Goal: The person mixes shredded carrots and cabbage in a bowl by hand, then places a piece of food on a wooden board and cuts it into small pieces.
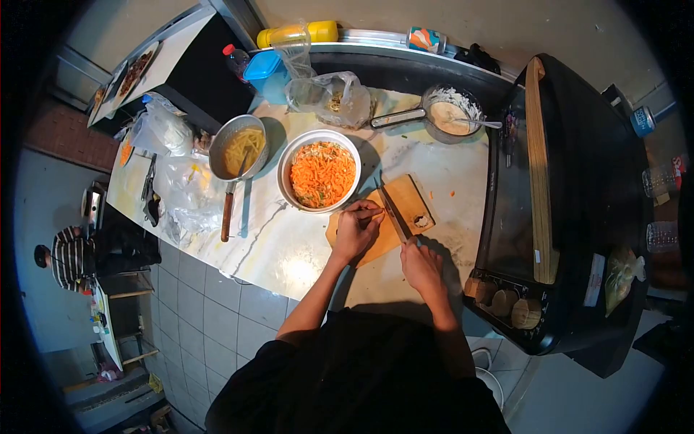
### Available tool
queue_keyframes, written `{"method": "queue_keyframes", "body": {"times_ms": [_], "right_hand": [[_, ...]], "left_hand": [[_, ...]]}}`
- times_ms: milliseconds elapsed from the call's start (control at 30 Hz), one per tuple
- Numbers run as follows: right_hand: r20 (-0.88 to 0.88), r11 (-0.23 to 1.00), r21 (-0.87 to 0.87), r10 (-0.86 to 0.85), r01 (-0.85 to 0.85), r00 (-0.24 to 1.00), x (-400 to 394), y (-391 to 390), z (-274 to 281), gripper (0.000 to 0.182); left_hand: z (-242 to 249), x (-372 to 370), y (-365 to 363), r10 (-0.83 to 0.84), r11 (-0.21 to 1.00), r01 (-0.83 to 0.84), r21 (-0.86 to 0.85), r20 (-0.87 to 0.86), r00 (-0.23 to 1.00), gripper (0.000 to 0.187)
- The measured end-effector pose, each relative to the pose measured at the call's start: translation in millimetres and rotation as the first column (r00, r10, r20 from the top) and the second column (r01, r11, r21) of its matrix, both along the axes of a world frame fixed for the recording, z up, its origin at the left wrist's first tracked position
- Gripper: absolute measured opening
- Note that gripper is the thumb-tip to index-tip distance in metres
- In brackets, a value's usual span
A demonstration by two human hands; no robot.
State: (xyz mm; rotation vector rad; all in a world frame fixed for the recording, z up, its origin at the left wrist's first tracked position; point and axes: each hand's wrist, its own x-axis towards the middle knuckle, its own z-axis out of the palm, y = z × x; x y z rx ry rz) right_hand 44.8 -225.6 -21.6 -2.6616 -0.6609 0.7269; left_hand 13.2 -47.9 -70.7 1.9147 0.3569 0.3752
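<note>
My right hand [421, 266] is closed round the handle of a knife [394, 210], whose blade lies over a wooden cutting board [412, 199]. Beside the blade, my left hand [358, 230] has its fingers pressed together on a small piece, perhaps orange, mostly hidden by the fingertips. A small pale round piece [421, 221] rests at the board's right corner. Just behind and left of the board stands a white bowl [283, 181] filled with shredded orange and pale food [323, 173].
A pot [215, 155] with yellowish strips in liquid is at left, near plastic bags [184, 188]. Behind are a blue-lidded container [264, 65] and a pan of batter [450, 119] with a spoon. A black stove [506, 217] bounds the right. Another person [74, 257] stands far left.
</note>
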Motion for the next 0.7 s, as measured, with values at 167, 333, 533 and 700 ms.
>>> {"method": "queue_keyframes", "body": {"times_ms": [167, 333, 533, 700], "right_hand": [[-0.005, 0.998, 0.058, 0.005, -0.005, 1.000, 0.8, -1.8, 4.8, 0.026], [-0.010, 0.996, 0.086, 0.024, -0.023, 1.000, 0.7, 1.2, 8.0, 0.024], [0.005, 0.995, 0.102, 0.009, -0.010, 1.000, -4.2, 4.5, 9.4, 0.022], [0.004, 0.994, 0.111, -0.001, 0.001, 1.000, -7.2, 6.8, 7.6, 0.021]], "left_hand": [[4.0, 1.2, 1.0, 0.009, 0.988, -0.012, 0.154, 0.022, 1.000, 0.017], [3.7, 1.9, 0.2, 0.020, 0.991, -0.024, 0.134, 0.026, 0.999, 0.014], [0.4, 1.4, 0.3, 0.027, 0.992, -0.030, 0.126, 0.026, 0.999, 0.014], [2.3, 0.4, 0.6, -0.002, 0.989, -0.003, 0.147, 0.028, 1.000, 0.016]]}}
